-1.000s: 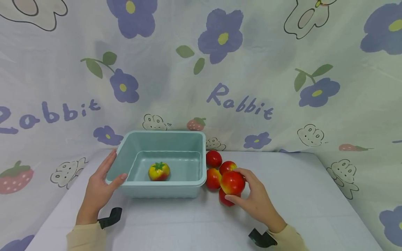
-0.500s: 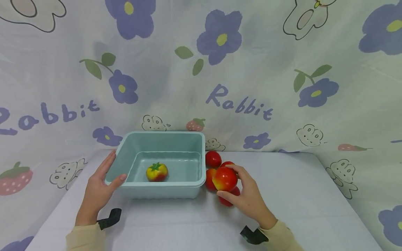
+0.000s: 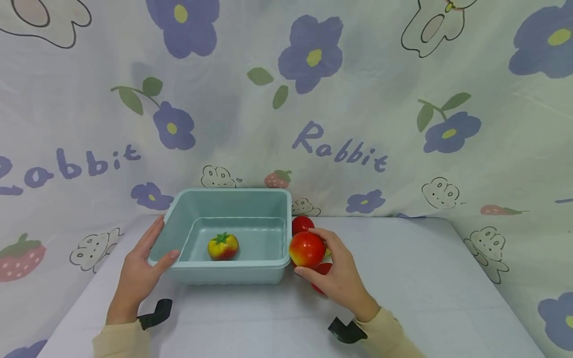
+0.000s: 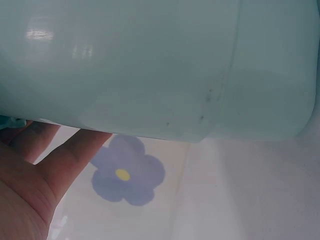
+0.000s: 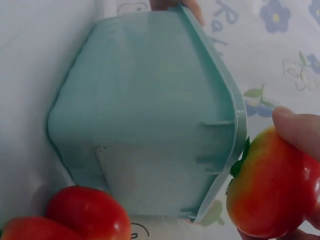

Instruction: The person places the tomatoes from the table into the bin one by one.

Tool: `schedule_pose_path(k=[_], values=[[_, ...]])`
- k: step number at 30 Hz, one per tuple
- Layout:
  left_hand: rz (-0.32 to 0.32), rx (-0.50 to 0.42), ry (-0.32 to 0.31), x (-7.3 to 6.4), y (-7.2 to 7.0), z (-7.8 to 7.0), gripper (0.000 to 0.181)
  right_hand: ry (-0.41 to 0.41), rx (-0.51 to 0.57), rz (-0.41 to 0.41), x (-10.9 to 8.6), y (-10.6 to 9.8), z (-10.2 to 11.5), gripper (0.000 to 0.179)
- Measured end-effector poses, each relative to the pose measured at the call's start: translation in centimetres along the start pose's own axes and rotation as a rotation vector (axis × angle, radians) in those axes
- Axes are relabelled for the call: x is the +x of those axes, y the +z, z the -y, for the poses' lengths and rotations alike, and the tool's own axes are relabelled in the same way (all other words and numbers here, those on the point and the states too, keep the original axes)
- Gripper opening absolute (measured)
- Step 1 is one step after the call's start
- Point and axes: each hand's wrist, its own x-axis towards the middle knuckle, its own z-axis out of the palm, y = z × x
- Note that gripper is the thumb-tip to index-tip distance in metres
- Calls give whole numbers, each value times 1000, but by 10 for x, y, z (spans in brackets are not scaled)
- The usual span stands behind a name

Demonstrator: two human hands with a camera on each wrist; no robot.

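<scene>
My right hand (image 3: 337,281) holds a red-and-yellow tomato (image 3: 307,250) between thumb and fingers, close by the right rim of the pale teal bin (image 3: 228,265). In the right wrist view, the tomato's green leafy top (image 5: 239,167) faces the bin. A yellow-and-red tomato (image 3: 223,247) lies on the bin's floor. My left hand (image 3: 138,273) rests on the bin's front left corner, its fingers straight along the left side and the thumb over the rim. Red tomatoes, such as one at the back (image 3: 302,224) and one in front (image 3: 321,279), lie partly hidden around my right hand.
A white cloth (image 3: 429,278) covers the table, and a patterned curtain (image 3: 250,114) with flowers and rabbits hangs right behind the bin. The loose tomatoes lie against the bin's right wall. Black camera mounts (image 3: 156,314) sit on both wrists.
My right hand has carried the tomato leftward from over the loose tomatoes to the bin's right rim. The tomato inside the bin has shifted slightly and tilted. My left hand has stayed in place.
</scene>
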Motion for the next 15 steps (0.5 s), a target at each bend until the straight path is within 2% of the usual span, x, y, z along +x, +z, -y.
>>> schedule_pose_path(k=[6, 15], values=[[4, -12, 5, 0, 1, 0, 81, -84, -20, -16, 5, 8, 1, 75], [-5, 0, 7, 0, 0, 1, 81, -113, 27, -43, 15, 18, 7, 76]])
